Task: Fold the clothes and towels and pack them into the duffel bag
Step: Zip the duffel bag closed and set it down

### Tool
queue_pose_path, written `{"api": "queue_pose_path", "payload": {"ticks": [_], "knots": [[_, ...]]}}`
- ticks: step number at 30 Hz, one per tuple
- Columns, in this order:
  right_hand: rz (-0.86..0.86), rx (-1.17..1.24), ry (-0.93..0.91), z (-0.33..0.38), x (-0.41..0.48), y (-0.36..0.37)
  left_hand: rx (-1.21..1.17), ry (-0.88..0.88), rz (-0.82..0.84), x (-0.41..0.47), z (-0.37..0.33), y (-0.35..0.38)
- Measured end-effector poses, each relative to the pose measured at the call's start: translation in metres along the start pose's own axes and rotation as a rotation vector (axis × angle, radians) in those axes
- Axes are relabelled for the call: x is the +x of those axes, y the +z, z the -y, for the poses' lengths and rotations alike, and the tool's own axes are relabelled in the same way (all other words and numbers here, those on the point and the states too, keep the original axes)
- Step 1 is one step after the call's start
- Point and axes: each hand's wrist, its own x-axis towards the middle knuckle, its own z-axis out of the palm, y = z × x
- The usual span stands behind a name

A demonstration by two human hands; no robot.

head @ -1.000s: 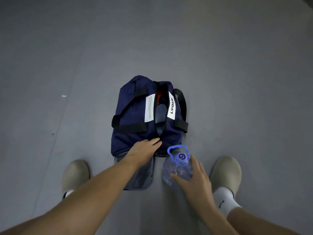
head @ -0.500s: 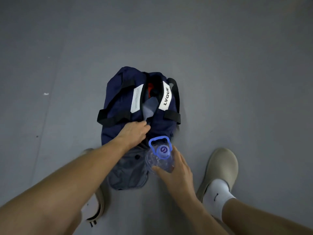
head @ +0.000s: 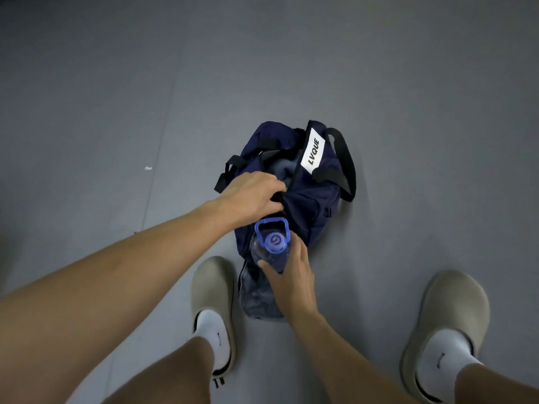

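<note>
Reached further up the duffel bag (head: 309, 205) with the left hand (head: 253, 193) than half a second ago, fingers now curled over the near rim of the open top and gripping it. Raised the water bottle (head: 269, 249) too, from beside the bag's near end to over it. Held in the right hand (head: 288, 275), thumb and fingers wrapped round the clear, ribbed shoulder just under the blue cap and its blue carry loop. Stepped forward with the left shoe (head: 213, 284), now just beside the grey end flap (head: 256, 298); right shoe (head: 455, 304) well apart on the far side.

Resting on the smooth grey floor (head: 116, 83) ahead of both feet: soft navy fabric, slumped and creased, with flat black webbing straps (head: 344, 158) and a white label (head: 313, 151) printed LVQUE along the far lip. Tucked inside the mouth, folded grey cloth (head: 287, 167), partly hidden by the left knuckles. Blocking the bag's near end from view, bottle and right hand; crossing its left side, the left forearm. Both shoes rounded, matte beige, worn over white socks. Off to the left on the floor, a small white speck (head: 148, 168).
</note>
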Motion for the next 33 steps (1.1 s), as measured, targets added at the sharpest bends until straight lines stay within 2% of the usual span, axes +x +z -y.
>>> {"api": "queue_pose_path", "payload": {"ticks": [5,10,15,18,23,26,30,33], "knots": [[-0.052,-0.257,-0.058,0.004,0.024,0.02,0.004,-0.021,-0.088,-0.017,0.013,-0.005],[-0.132,-0.311,0.001,0.012,0.038,0.02,0.101,-0.052,-0.071,-0.034,0.014,0.007],[-0.193,-0.259,-0.047,0.019,0.046,0.034,-0.217,-0.126,-0.104,-0.046,0.02,0.004],[-0.155,-0.264,-0.008,0.017,0.058,0.039,-0.389,-0.15,-0.131,-0.05,0.017,0.0],[-0.102,-0.229,0.037,0.022,0.07,0.028,-0.373,-0.149,-0.114,-0.052,0.022,0.004],[-0.053,-0.222,-0.037,0.012,0.043,0.021,-0.344,-0.154,-0.137,-0.052,0.029,0.012],[0.091,-0.333,-0.192,0.002,0.013,0.013,-0.426,-0.201,-0.157,-0.057,0.034,0.023],[0.125,-0.377,-0.149,0.003,0.009,0.018,-0.499,-0.255,-0.16,-0.061,0.034,0.024]]}}
